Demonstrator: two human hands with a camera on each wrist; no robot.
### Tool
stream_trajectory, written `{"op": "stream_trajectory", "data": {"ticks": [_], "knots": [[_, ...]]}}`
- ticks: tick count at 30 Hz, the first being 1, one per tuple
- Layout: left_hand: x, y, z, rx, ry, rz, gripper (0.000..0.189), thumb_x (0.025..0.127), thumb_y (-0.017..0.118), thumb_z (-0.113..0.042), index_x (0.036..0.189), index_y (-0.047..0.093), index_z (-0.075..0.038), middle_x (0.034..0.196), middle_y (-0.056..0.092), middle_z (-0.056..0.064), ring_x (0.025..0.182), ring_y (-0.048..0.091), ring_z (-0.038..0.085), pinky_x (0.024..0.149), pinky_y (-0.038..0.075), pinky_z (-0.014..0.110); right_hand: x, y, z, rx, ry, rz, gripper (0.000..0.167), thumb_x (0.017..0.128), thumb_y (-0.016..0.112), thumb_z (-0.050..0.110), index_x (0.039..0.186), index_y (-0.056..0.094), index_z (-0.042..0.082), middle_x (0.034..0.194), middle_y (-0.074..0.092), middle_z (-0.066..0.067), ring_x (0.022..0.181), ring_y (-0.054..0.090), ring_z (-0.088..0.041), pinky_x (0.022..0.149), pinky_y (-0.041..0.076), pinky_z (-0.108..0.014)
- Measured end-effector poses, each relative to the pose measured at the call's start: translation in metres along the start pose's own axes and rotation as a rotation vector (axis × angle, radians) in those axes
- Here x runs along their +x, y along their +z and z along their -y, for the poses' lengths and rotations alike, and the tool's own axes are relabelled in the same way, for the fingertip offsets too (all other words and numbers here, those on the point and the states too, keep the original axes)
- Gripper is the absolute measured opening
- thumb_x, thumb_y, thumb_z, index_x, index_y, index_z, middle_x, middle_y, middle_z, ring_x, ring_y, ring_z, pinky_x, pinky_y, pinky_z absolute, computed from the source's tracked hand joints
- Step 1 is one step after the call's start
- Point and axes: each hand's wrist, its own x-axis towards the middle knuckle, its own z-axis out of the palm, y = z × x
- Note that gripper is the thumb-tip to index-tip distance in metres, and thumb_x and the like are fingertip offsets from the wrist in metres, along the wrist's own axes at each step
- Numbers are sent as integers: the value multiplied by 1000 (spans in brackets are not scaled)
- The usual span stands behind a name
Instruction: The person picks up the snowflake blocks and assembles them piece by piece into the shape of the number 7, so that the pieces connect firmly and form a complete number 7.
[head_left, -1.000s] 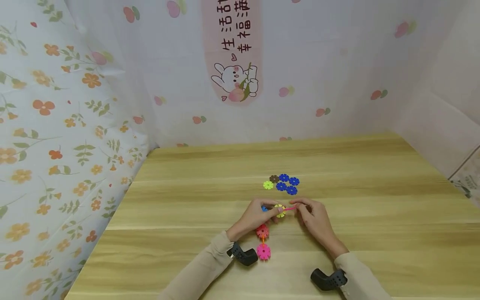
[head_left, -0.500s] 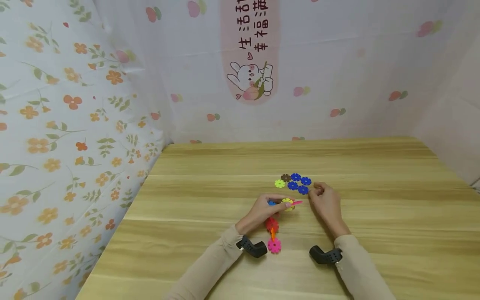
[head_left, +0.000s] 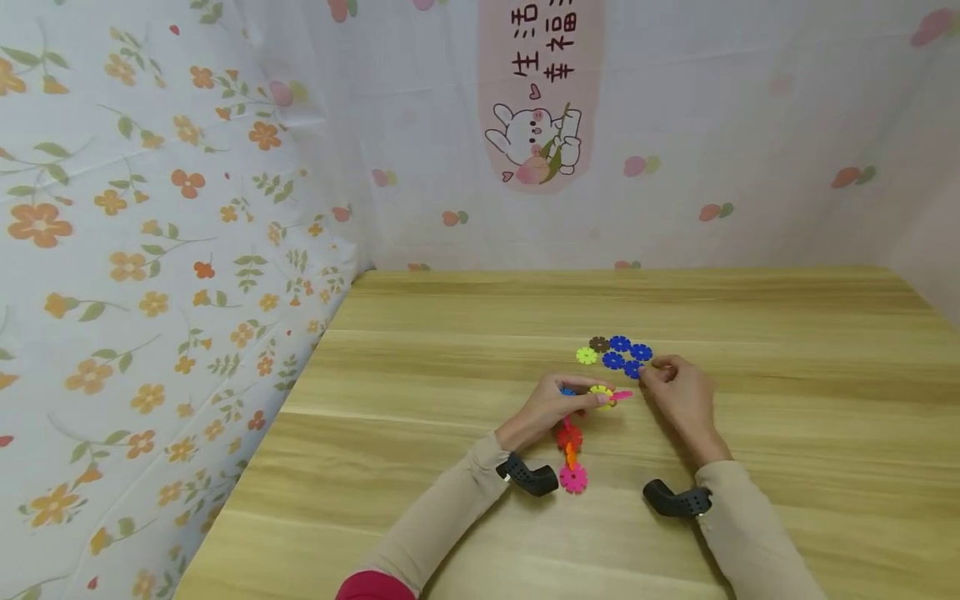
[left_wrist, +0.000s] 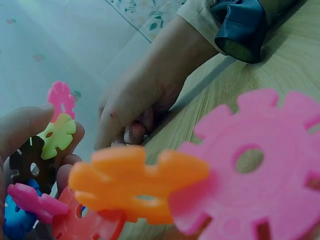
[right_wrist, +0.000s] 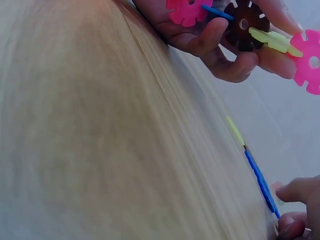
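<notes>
My left hand (head_left: 551, 408) holds a chain of slotted plastic snowflake discs above the table, pinching it near the yellow disc (head_left: 600, 392). A pink disc (head_left: 622, 395) sticks out past the yellow one. Down the chain come a brown disc (left_wrist: 42, 170), a blue disc (left_wrist: 17, 217), a small pink one, a red disc (left_wrist: 82, 225), an orange disc (left_wrist: 120, 170) and a large pink disc (left_wrist: 210, 175). Farther right, my right hand (head_left: 686, 404) has its fingertips at the edge of the nearest loose blue disc (head_left: 632, 369), thumb and finger apart in the right wrist view.
Several blue discs (head_left: 619, 342) lie flat together, beside a brown disc (head_left: 599, 344) and a yellow-green disc (head_left: 587, 356). The wooden table (head_left: 450, 333) meets a printed cloth backdrop (head_left: 405, 192). Black wrist cameras (head_left: 678, 498) are strapped on both forearms.
My right hand has let go of the pink disc at the chain's end and moved away to the loose blue discs. My left hand keeps holding the chain. The head view has shifted left.
</notes>
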Motion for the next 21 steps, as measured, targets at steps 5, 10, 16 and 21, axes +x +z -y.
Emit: {"op": "stream_trajectory", "data": {"ticks": [5,10,16,21], "knots": [[2,-1,-1,-14,-25,-16,24,86,66,-10,106,68,3,80,67,5,65,56,12,60,50,23,0,4,-1,-22,-56,-15,28,82,70,15,97,65,-8,68,62,-11,57,52,-19,51,39,-28],[2,-1,-1,-28,-32,-45,24,87,64,-11,104,66,5,75,65,4,65,59,13,63,53,26,0,5,-1,4,-69,-45,21,80,70,8,93,65,-7,68,60,-10,58,51,-19,53,38,-28],[1,0,0,-44,-49,-51,23,88,64,-10,103,65,8,74,64,0,64,58,11,61,52,25,-2,2,-2,38,-23,30,19,81,69,10,90,58,-2,75,56,-10,64,48,-18,56,37,-24],[4,1,0,-80,-81,-72,24,87,64,-8,103,64,10,74,63,0,62,58,10,60,52,22,-6,-1,-3,79,-51,81,15,84,65,14,84,55,3,74,54,-8,62,45,-17,52,36,-23]]}}
